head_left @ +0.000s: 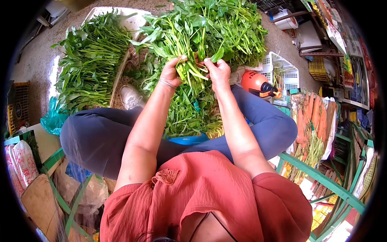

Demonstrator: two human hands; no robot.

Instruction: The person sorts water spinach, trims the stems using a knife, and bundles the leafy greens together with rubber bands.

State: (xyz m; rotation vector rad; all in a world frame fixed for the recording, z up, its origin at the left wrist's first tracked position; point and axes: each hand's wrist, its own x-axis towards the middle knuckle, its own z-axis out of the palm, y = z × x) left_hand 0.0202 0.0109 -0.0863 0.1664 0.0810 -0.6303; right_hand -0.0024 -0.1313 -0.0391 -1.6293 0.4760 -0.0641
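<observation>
My left hand (172, 71) is closed around the stems of a bunch of leafy greens (186, 50) that looks like water spinach. Its cut stem ends point down toward me, between my two hands. On the other side, my right hand (219, 74) pinches a stem of the greens at the bunch's edge, close to a single broad leaf (217, 55). A large heap of the same greens (238, 32) lies just beyond my hands. Loose leaves and trimmings (187, 109) cover the space between my legs, above a blue basin rim (188, 139).
More greens (94, 60) lie in rows at the left by a white foam tray (135, 20). To the right are an orange spray bottle (256, 83), a white plastic crate (288, 74) and carrots (312, 113). A green metal frame (322, 181) stands beside me.
</observation>
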